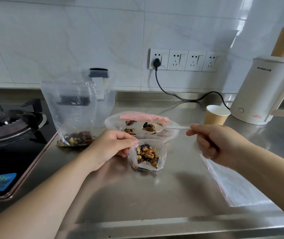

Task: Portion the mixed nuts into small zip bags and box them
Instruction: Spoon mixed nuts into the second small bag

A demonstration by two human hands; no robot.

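Observation:
My left hand (109, 146) pinches the rim of a small zip bag (147, 155) that stands open on the steel counter, partly filled with mixed nuts. My right hand (214, 141) grips the handle of a white plastic spoon (156, 128). The spoon's bowl carries nuts and hovers over the big supply bag (118, 124), which lies open with a pink seal strip and a few nuts inside. Another zip bag (72, 109) with nuts at its bottom stands to the left. Behind it stands a clear plastic box (106, 104) with a dark lid clip.
A stack of flat zip bags (237, 183) lies at the right under my right wrist. A paper cup (215, 116) and a white kettle (265, 90) stand at the back right, its black cord (172, 95) running to the wall sockets. A gas hob (8, 126) borders the counter's left.

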